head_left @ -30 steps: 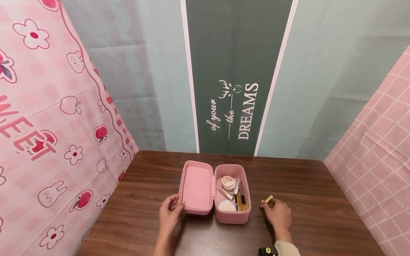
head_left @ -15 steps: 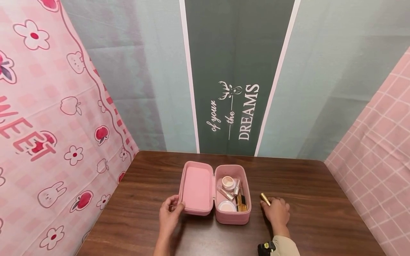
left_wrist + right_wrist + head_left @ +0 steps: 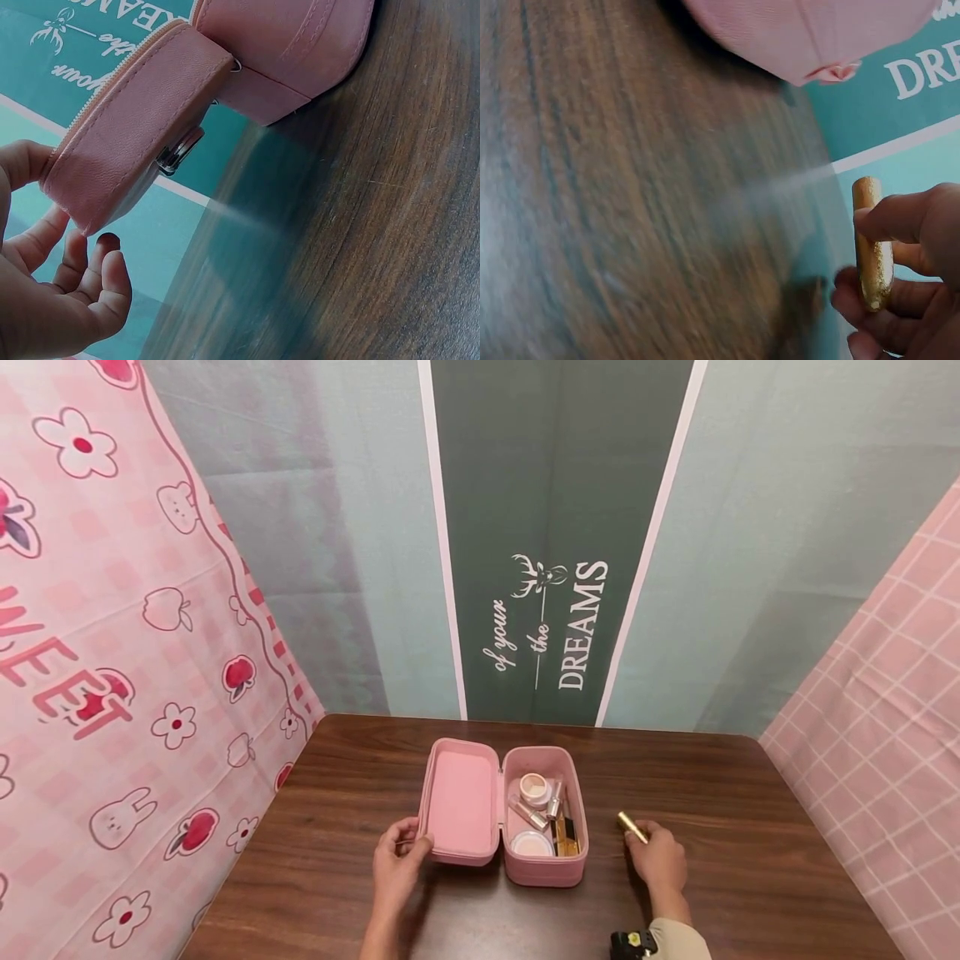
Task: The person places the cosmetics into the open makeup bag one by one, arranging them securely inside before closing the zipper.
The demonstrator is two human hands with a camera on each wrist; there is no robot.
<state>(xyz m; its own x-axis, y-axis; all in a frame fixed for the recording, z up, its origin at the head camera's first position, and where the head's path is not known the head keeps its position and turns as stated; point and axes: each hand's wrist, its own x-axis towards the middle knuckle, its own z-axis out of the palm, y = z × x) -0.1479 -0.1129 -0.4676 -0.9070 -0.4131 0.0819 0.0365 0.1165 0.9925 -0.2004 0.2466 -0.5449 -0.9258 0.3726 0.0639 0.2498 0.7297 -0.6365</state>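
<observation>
A pink zippered makeup case (image 3: 543, 872) stands on the table with its lid (image 3: 461, 802) folded out to the left. My left hand (image 3: 397, 856) pinches the lid's near left corner, thumb on the rim and a finger beneath, while the other fingers curl free in the left wrist view. To the right of the case, my right hand (image 3: 658, 860) holds a slim gold lipstick tube (image 3: 871, 251) between thumb and fingers, just above the table. Inside the case lie a round powder jar (image 3: 534, 789), a flat round compact (image 3: 532, 843), clear-and-silver tubes (image 3: 529, 814) and a black-and-gold item (image 3: 565, 837).
The brown wooden table (image 3: 720, 810) extends around the case. Behind it hangs a green and blue-grey curtain (image 3: 555, 485) with lettering. Pink printed cloths (image 3: 247, 693) border the left and right sides. A metal clasp (image 3: 180, 152) sticks out from the lid's side.
The lipstick tube has turned in my right hand from leaning right to leaning left. That hand then shifted slightly right. My left hand and the case have stayed put.
</observation>
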